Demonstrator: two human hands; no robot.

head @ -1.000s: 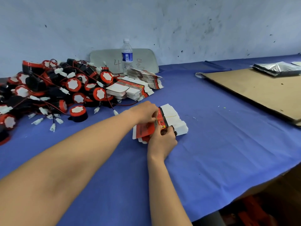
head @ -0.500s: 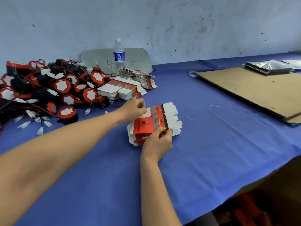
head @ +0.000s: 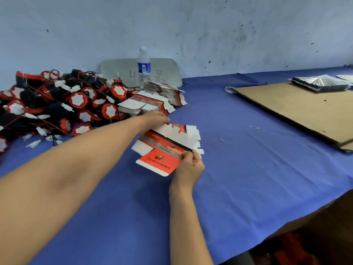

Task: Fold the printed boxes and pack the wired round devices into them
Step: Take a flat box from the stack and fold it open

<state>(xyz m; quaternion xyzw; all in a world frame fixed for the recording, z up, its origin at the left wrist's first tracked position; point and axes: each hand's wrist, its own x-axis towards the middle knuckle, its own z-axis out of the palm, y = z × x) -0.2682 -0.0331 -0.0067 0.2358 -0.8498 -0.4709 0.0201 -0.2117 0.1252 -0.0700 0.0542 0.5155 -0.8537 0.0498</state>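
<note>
While your left hand (head: 155, 118) is pinching far white edge of flat red-and-white printed cardboard box (head: 162, 150), your right hand (head: 189, 166) is gripping its near black-striped edge, thumb on top. You are holding box partly opened over blue tablecloth (head: 248, 178), mid-table. Beyond your left forearm, pile of red-and-black round wired devices (head: 57, 104) is lying beside stacks of flat printed boxes (head: 152, 101).

devices (head: 57, 104) left, bottle (head: 143, 66) behind, cardboard sheet (head: 298, 108) right
</note>
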